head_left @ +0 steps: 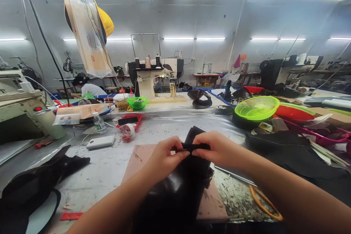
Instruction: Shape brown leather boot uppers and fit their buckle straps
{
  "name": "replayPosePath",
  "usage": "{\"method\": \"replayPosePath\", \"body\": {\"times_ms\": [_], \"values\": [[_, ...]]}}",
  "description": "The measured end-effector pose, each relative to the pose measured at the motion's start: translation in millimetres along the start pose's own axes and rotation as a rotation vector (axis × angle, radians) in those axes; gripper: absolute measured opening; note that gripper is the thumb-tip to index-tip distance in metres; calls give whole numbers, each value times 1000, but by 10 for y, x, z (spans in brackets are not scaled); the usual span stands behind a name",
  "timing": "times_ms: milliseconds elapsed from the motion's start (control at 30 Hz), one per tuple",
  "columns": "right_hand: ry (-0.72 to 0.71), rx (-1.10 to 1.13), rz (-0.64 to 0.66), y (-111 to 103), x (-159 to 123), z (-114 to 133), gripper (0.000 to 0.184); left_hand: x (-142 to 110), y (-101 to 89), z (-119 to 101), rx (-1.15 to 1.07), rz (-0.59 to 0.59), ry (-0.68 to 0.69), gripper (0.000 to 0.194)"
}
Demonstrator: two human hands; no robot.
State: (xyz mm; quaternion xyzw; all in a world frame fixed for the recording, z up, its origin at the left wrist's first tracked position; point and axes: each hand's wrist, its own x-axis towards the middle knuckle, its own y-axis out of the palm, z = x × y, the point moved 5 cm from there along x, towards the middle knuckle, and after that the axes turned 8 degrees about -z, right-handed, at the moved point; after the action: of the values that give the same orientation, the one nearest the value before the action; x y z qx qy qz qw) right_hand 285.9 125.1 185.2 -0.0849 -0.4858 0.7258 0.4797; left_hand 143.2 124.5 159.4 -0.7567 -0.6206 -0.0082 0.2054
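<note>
A piece of shiny black leather (175, 190) lies over a pinkish board (138, 157) in front of me. My left hand (167, 153) pinches a raised fold of it between thumb and fingers. Close beside, my right hand (212, 148) grips the same fold, thumb below and fingers above. The two hands nearly meet at the fold. Part of the leather stands up behind my fingers, and its lower end runs toward my body. What lies right under the fingertips is hidden.
On the left are black pieces (38, 179), a white power bank (100, 142), a water bottle (99, 122) and a red tray (137, 121). At right sit a green basket (256, 108), black sheets (298, 153) and orange-handled scissors (264, 203). A sewing machine (145, 84) stands ahead; a person (91, 88) sits beyond.
</note>
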Motion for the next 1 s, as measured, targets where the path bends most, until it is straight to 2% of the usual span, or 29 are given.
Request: {"method": "replayPosePath", "body": {"times_ms": [133,300,400,633,800,933,1000], "values": [[-32,-61,-132,23,-37,55,6,4,-4,67,-93,103,-118,23],[-57,-26,-151,25,-76,66,6,13,-25,211,-269,-18,-284,32],[-58,-17,-153,19,-63,69,6,-8,21,233,-410,-60,-319,32],[-46,-13,-159,7,-52,68,8,-52,96,159,-591,-84,-276,35],[3,-17,-54,22,-42,99,7,-62,82,78,-373,-173,-95,34],[-94,-41,-21,21,-41,185,10,-122,48,56,-271,-178,-6,31],[-118,-71,-22,8,-68,152,8,-166,-51,59,-280,-172,-1,34]]}}
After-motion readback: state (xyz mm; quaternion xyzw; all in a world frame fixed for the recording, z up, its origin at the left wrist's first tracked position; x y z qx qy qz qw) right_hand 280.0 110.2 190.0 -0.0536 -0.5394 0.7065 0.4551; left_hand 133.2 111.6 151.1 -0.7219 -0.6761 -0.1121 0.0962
